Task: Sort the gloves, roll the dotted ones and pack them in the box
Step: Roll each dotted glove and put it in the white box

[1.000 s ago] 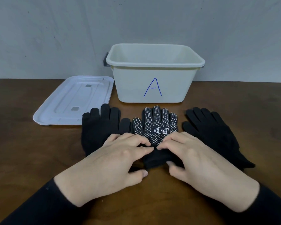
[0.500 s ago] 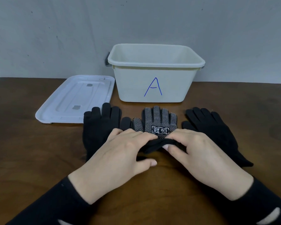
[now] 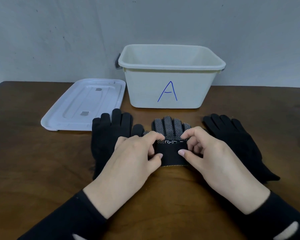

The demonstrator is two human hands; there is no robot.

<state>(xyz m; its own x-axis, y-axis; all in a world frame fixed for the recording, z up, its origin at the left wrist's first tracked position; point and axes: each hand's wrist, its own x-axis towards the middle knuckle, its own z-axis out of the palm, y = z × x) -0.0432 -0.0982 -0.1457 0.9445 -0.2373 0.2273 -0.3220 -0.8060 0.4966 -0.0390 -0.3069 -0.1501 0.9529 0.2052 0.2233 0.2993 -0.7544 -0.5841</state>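
Head view: left hand (image 3: 135,158) and right hand (image 3: 208,153) both pinch dotted glove's (image 3: 171,127) folded cuff, apparently rolled.

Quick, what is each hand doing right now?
Left hand: closed, pinching the rolled cuff of the dotted glove.
Right hand: closed, pinching the same cuff from the other side.

Blue handwritten "A" on box (image 3: 170,87) front wall.
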